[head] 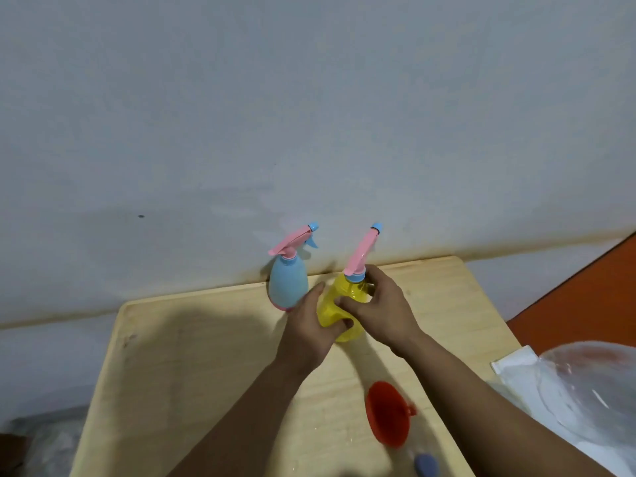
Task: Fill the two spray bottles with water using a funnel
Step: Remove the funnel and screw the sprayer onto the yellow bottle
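A yellow spray bottle (331,306) with a pink trigger head stands near the back of the wooden table (192,356). My left hand (309,325) grips its body from the left. My right hand (382,304) holds its upper part, with fingers by the blue collar under the sprayer. A blue spray bottle (288,282) with a pink head stands just left of it, against the wall. A red funnel (388,417) lies on its side on the table between my forearms.
A blurred grey-blue cap-like thing (426,466) sits at the table's near edge. A clear plastic bag on white material (581,383) lies off the table's right side. The wall (309,132) rises directly behind the table. An orange floor (578,294) shows at the right.
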